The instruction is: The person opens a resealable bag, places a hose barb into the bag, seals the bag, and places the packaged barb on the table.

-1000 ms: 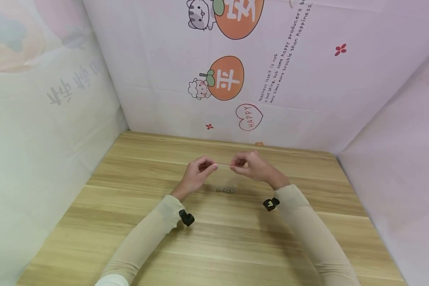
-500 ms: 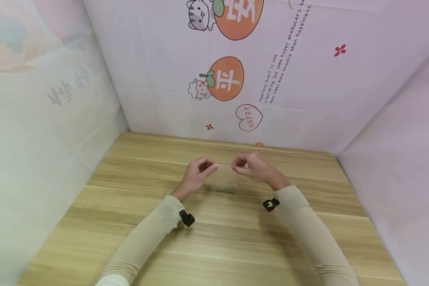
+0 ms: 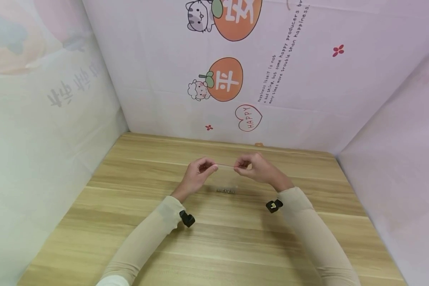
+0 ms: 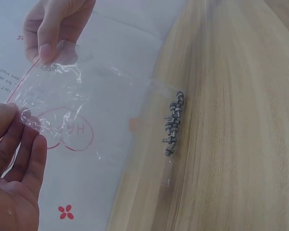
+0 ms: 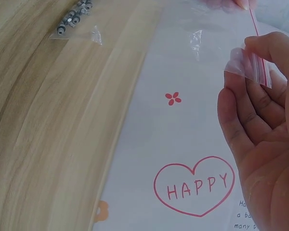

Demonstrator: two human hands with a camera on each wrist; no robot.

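Note:
A clear plastic zip-lock bag [image 4: 62, 91] hangs from both hands, with a thin red seal line [image 3: 225, 165] along its top edge. My left hand [image 3: 196, 174] pinches the left part of that edge between thumb and fingers. At the right end, the thumb and fingers of my right hand [image 3: 259, 171] grip the strip; a corner of the bag [image 5: 260, 74] pokes out past them in the right wrist view. Several small grey metal fittings [image 4: 172, 125] lie gathered in a row at the bag's bottom. From these frames I cannot tell whether the seal is fully closed.
The wood-grain table [image 3: 214, 246] lies beneath the hands. A white printed sheet [image 3: 157, 79] rises behind its far edge, with similar sheets at the left [image 3: 50, 131] and right [image 3: 400, 139]. A black wrist camera [image 3: 187, 218] sits at the left cuff, another camera [image 3: 273, 205] at the right.
My right hand has slid slightly to the right along the bag's top edge, so more of the red line shows between the hands. The left hand stays in place.

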